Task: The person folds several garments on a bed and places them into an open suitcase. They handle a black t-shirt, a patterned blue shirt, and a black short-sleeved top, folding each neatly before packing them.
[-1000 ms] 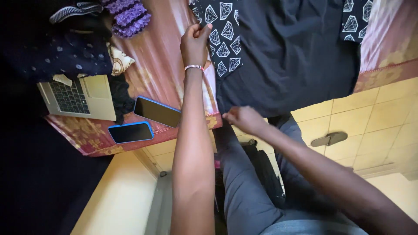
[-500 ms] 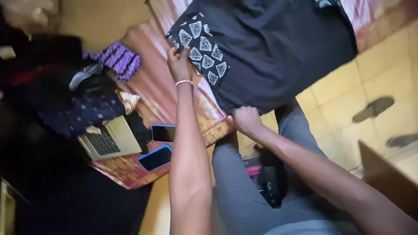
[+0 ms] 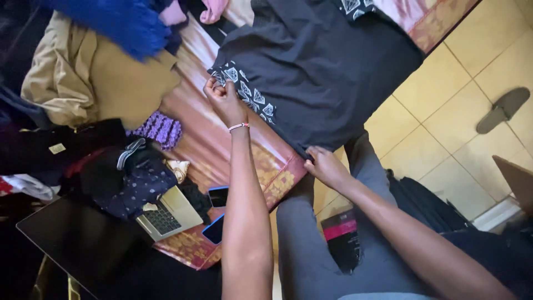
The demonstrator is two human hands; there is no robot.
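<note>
patterned bedspread (image 3: 206,145) fills mid-frame; left hand (image 3: 224,101) pinches the black t-shirt (image 3: 327,72) sleeve closed, right hand (image 3: 326,165) grips its hem at centre.

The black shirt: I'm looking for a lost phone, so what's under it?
The black shirt lies on a pink-and-gold bedspread, held by the left hand and right hand. Anything beneath it is covered. Two phones lie beside the laptop.

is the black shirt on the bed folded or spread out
Spread out: the black shirt lies flat on the bed, its patterned sleeve extended sideways.
</note>
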